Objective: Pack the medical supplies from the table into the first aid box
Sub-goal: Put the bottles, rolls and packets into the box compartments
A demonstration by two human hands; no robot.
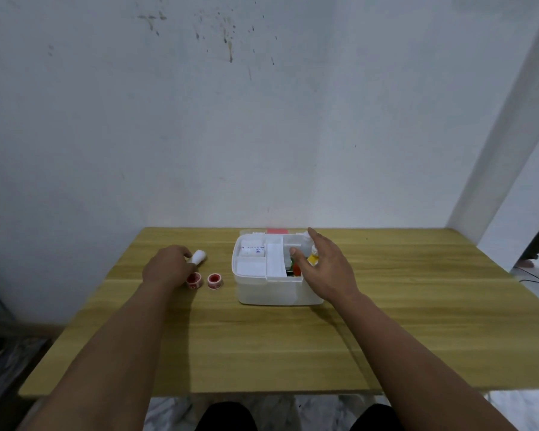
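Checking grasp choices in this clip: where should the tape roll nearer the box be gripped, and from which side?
Grip the tape roll across its outer rim, coming from above. It lies flat on the table with its red centre facing up, and stands apart from the other roll and the box.

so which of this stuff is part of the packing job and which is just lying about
Job: box; gauze roll held by left hand; two tape rolls; bottle under right hand.

Lying about: cables on the floor, far right.
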